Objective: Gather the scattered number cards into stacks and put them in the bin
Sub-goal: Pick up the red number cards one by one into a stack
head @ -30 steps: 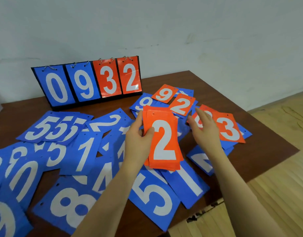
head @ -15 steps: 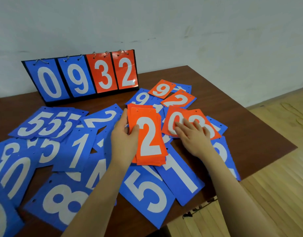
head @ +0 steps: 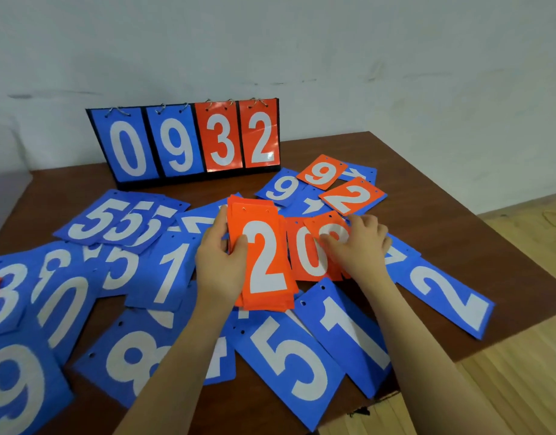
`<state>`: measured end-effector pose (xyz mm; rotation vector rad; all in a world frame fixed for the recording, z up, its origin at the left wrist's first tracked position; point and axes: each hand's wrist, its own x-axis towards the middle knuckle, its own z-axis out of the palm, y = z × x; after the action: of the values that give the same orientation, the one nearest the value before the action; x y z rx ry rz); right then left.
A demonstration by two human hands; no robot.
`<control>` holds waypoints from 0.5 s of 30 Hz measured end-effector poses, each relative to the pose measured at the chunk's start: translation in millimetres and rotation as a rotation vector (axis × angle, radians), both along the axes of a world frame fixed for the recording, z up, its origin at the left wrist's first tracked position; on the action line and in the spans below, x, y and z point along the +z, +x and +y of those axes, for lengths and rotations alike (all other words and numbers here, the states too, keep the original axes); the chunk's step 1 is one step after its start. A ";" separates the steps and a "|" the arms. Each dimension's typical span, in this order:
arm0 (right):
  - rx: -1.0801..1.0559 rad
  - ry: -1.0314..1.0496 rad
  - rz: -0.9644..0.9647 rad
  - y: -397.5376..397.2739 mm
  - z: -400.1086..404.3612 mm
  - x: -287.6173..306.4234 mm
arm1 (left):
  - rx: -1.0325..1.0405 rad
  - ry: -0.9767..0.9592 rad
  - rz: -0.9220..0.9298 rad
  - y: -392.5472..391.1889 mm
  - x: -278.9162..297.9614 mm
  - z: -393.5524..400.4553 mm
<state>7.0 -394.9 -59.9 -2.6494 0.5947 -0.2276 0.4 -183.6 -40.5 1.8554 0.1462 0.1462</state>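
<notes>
My left hand [head: 218, 262] grips a stack of orange cards [head: 264, 255] with a white 2 on top, held just above the table. To its right, my right hand [head: 360, 246] lies on two overlapping loose orange cards [head: 308, 255], fingers curled over the upper one; one shows a 0. Farther back lie an orange 2 card [head: 350, 196] and an orange 9 card [head: 322, 171]. Many blue number cards [head: 164, 271] are scattered over the brown table [head: 458, 246]. No bin is clearly visible.
A flip scoreboard [head: 189, 142] reading 0932 stands at the table's back, near the wall. The table's right and front edges drop to a wooden floor [head: 521, 387]. A pale, translucent object [head: 4, 196] sits at the far left.
My right hand drew the orange 0 and 3 cards leftward toward the stack and now curls over them. The left hand kept holding the stack, which sank slightly.
</notes>
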 end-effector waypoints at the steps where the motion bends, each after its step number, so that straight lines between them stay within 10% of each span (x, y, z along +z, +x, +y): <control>1: -0.045 -0.012 0.049 3.8 -1.8 0.3 | -0.005 -0.006 -0.002 1.6 0.1 0.3; 9: -0.069 0.145 0.050 12.2 -4.1 -10.2 | -0.031 -0.008 0.015 4.5 -1.9 -6.3; 15: 0.082 0.432 -0.351 0.9 3.5 8.9 | -0.017 -0.026 -0.021 2.5 1.8 2.2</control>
<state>8.0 -391.4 -51.0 -2.1449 0.3672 -0.4704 3.0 -181.4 -38.8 1.8282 0.1169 0.1511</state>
